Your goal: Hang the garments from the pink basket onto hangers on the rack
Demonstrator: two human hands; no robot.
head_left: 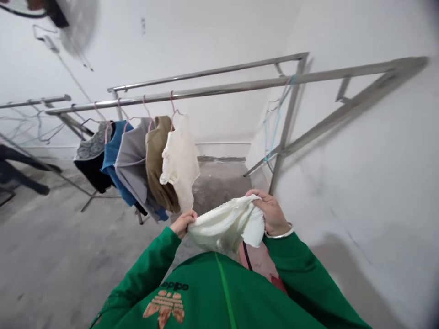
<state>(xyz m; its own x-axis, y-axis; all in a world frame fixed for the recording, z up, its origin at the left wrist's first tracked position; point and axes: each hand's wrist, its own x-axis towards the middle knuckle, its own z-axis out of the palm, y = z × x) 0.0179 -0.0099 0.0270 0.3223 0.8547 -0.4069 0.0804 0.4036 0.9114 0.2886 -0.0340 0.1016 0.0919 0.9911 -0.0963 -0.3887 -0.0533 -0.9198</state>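
Note:
A cream-white garment (226, 224) is stretched between my two hands in front of my chest; its exact kind does not show. My left hand (184, 223) pinches one end of its upper edge, and my right hand (269, 211) grips the other end, where the cloth folds over and hangs down. Just beyond my left hand, a cream lace top (181, 160) hangs on a pink hanger from the metal rail. Behind it on the same rail are an olive-brown garment (158, 155), a grey one (133, 153), a blue one (113, 148) and a black one with a patterned top (94, 151).
The metal clothes rack (219, 89) runs across ahead of me. Light-blue hangers (274, 123) hang at its right end near the white wall (377, 183). More hangers (30, 121) are on a rail at far left. Something pink (262, 265) lies below my right forearm.

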